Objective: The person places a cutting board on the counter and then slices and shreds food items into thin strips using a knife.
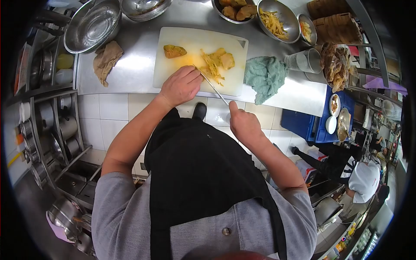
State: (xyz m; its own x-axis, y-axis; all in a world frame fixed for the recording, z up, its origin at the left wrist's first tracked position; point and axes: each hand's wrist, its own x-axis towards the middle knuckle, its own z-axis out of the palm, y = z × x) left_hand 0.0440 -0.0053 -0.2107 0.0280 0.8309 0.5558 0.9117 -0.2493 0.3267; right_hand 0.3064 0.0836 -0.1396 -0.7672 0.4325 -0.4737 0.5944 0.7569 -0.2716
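Note:
My right hand point(245, 123) is closed around the handle of a knife point(215, 90), whose blade slants up and left over the near edge of the white cutting board point(167, 39). Beside the blade's tip, my left hand point(182, 85) has its fingers curled down on the board. What lies beneath those fingers is hidden. A pile of yellow-green vegetable strips point(210, 66) sits just beyond the blade, with larger cut chunks point(226, 61) at its right. One uncut-looking yellow-green vegetable piece point(174, 51) rests farther left on the board.
A brown cloth point(108, 60) and a green towel point(265, 76) flank the board. Along the back stand a colander point(96, 27), a bowl of yellow strips point(281, 32) and a bowl of vegetable chunks point(236, 11). A clear container point(304, 60) is at right. Another person point(362, 177) is farther right.

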